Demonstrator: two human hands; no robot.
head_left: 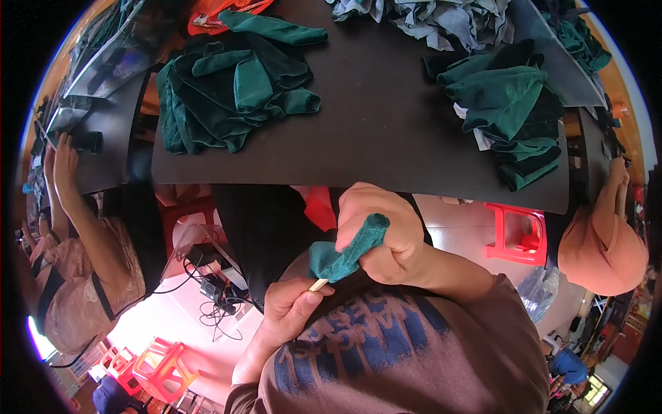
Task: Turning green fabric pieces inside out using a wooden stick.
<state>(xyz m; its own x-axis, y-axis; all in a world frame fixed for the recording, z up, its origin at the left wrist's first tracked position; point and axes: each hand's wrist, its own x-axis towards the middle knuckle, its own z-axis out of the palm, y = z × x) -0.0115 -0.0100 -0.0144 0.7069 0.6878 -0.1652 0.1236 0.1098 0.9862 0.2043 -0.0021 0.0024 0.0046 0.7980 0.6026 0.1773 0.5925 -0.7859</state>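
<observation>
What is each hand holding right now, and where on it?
The right hand grips a small green cloth piece around its upper part. The left hand pinches a thin wooden stick low down, its tip entering the cloth.

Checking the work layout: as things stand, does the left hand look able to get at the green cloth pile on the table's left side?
Probably not right away: the left hand is pinching a thin wooden stick, though nothing lies between it and the pile.
</observation>
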